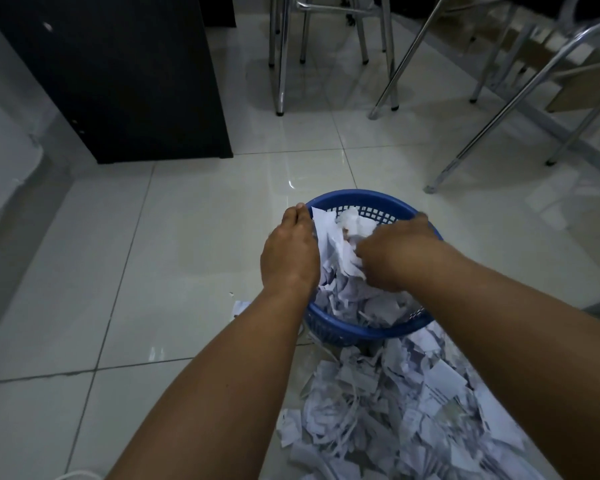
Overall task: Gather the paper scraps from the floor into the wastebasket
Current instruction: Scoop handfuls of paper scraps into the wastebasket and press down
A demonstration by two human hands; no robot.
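A round blue plastic wastebasket (378,202) with a lattice wall stands on the tiled floor, heaped with white paper scraps (357,303). Both hands are over its mouth. My left hand (290,251) presses flat against the left side of a bundle of scraps (333,244). My right hand (392,254) presses on the same bundle from the right, fingers curled. The bundle sits between the two palms, above the heap. A large pile of torn scraps (395,410) lies on the floor just in front of the basket, between my forearms.
A black cabinet (125,81) stands at the back left. Chrome chair and table legs (388,53) fill the back and right. A few stray scraps (239,306) lie left of the basket. A white cord (73,474) shows at the bottom left.
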